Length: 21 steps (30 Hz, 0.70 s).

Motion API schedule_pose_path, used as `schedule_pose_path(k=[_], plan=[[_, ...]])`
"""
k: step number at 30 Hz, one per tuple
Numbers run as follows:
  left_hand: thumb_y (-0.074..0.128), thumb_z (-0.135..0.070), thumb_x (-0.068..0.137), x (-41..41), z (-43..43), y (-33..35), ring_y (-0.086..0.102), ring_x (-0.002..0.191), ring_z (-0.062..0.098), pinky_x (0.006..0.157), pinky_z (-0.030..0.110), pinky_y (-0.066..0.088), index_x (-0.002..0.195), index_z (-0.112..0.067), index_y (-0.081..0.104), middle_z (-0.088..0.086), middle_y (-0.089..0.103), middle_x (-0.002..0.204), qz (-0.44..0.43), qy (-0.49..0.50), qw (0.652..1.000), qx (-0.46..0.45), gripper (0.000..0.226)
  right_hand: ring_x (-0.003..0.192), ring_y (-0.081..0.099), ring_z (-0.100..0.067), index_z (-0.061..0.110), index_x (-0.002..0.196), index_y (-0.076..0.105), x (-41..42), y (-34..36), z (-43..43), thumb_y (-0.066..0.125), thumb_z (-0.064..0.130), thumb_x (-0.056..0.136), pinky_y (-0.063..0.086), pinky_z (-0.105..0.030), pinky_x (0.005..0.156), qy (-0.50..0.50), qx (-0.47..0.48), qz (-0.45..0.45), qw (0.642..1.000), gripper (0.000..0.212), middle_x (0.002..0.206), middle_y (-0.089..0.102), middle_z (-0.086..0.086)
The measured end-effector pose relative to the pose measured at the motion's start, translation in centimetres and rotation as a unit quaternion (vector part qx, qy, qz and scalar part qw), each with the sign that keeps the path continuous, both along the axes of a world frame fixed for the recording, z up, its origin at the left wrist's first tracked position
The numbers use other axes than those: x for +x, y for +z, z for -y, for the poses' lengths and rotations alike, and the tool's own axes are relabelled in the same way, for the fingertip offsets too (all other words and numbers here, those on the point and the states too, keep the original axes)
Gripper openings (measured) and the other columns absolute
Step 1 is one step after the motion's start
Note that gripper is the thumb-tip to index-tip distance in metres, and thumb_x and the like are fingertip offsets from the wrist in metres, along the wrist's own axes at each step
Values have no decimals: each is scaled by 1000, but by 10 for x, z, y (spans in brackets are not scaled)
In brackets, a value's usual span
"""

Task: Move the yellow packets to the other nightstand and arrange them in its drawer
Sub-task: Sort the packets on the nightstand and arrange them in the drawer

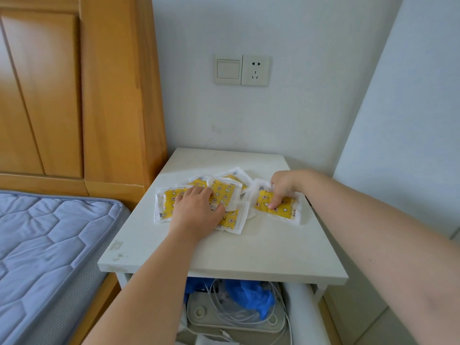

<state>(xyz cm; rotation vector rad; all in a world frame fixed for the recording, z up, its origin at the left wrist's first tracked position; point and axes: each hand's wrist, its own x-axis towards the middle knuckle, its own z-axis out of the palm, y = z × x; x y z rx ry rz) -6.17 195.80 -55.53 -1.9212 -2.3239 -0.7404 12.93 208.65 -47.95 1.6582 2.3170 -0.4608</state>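
**Item: bedside stand, top + open drawer. Head view.**

1. Nightstand (pixel 224 250): white, flat top, set in a wall corner. Scuff marks at the 7 o'clock corner of the top.
2. Yellow packets (pixel 225 189): loose overlapping pile, clear-edged wrappers w/ yellow star/flower print. Lies on the top, approx. 10–11 o'clock of its centre. Count unclear, as several are hidden under the hand.
3. Single packet (pixel 283 207): same type, lies apart from the pile at approx. 1–2 o'clock of the top's centre. Its 10 o'clock edge looks slightly lifted.
4. Left hand (pixel 196 210): palm down on the pile, fingers apart and nearly straight, resting flat across 2–3 packets; thumb out toward 3 o'clock on a lower packet.
5. Right hand (pixel 283 188): over the single packet, fingers bent down, fingertips (pixel 273 205) touching its yellow face. Pinch vs. plain press: cannot tell.
6. Drawer (pixel 298 302): pulled out at 6 o'clock, under the top's front edge. Contents: white cables (pixel 216 290) in a tangle, blue plastic bag (pixel 251 295), pale flat device (pixel 236 319) beneath both.
7. Mattress (pixel 49 232): blue, quilted, at 9 o'clock of the stand.
8. Headboard (pixel 112 95): light wood, panelled, at 10–11 o'clock, next to the stand's rear left.
9. Wall switch (pixel 228 69) + socket (pixel 255 70): side by side, touching, at 12 o'clock above the stand.
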Motion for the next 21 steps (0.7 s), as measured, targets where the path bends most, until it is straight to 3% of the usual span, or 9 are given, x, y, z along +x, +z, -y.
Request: schedule_pose_path(k=[3,5,7,10,12,15,16,19,21], plan=[[45,-48,91,0,1,1,43,124,18,109,37,27,122,-22,55,-4,55,126,-1,-1,1000,2,42,83,69,-29,7,85,63,14,-1,9,86,18,65,56,-38,84,-91,-2,-113,989,32,88,70,-10],[46,-48,91,0,1,2,44,122,18,107,36,29,119,-22,56,-4,56,122,-1,1,1000,2,40,83,68,-29,6,87,63,24,-4,14,85,13,64,55,-40,84,-157,1,-226,961,33,85,69,-10],[47,-47,90,1,2,2,46,118,18,104,35,30,114,-21,58,-4,58,119,4,3,1000,8,37,89,69,-31,5,95,64,28,-13,21,86,10,61,54,-49,86,-232,-30,-393,889,40,94,70,-14],[48,-46,90,3,3,4,48,115,18,103,35,32,110,-20,58,-4,58,114,6,5,1000,10,35,90,69,-33,6,94,66,22,-35,47,83,7,66,53,-57,84,-303,-52,-595,742,33,97,71,-16],[48,-45,90,4,4,5,48,114,19,102,35,32,108,-19,58,-3,59,113,11,7,1000,14,34,78,69,-28,8,90,65,14,-49,72,81,8,69,58,-49,75,-326,-13,-654,682,27,86,69,-11],[48,-40,91,4,6,6,47,117,19,101,33,30,113,-16,58,-1,59,118,20,11,999,30,34,61,60,-14,14,74,55,7,-58,100,76,13,76,46,-13,48,-305,115,-657,680,21,68,60,1],[47,-39,92,4,6,6,47,119,19,102,33,30,116,-16,57,-1,58,120,20,13,999,34,35,61,60,-14,13,74,56,6,-58,104,74,14,77,42,-11,45,-296,137,-666,670,18,67,59,3],[43,-36,95,4,7,7,43,126,20,106,35,27,126,-16,54,1,56,130,16,16,999,40,39,74,66,-21,14,79,58,4,-60,101,75,18,77,50,-23,63,-308,157,-678,649,17,75,64,2],[40,-36,96,3,7,7,38,132,19,110,36,24,132,-17,51,1,52,136,0,12,999,37,42,74,65,-19,16,78,55,3,-61,100,74,19,77,50,-26,65,-316,159,-672,651,20,76,63,3]])
